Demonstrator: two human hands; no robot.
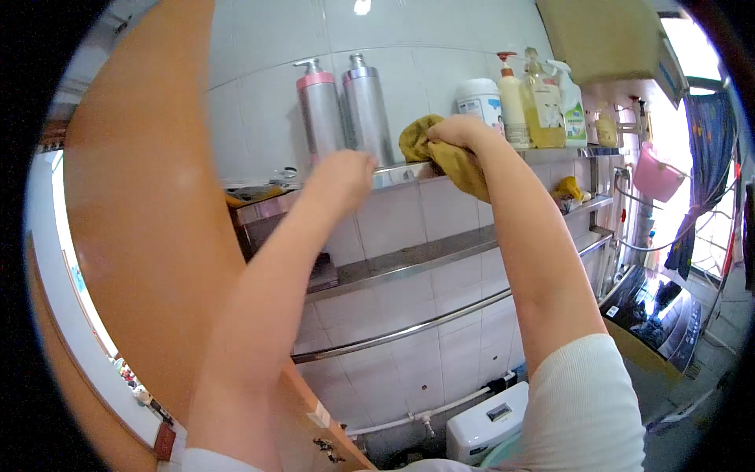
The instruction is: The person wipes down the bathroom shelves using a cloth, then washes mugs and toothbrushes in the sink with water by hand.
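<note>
My right hand (465, 132) is closed around a mustard-yellow cloth (464, 169), which lies on the upper metal shelf (397, 175) and hangs over its front edge. My left hand (342, 182) is curled closed at the same shelf edge, in front of two silver pump bottles. Whatever its fingers may hold is hidden. The bottle with the pink collar (318, 110) stands behind that hand, its lower part covered by it. Just right of it is the silver bottle with the lilac collar (366, 110). A white tub (480, 101) stands behind my right hand.
Right of the tub stand a cream pump bottle (513, 110), a yellow liquid bottle (544, 106) and a white spray bottle (572, 102). Below run a lower shelf (425, 253) and a metal rail (409, 329). An orange door (141, 197) is close on my left; a toilet tank (487, 425) is below.
</note>
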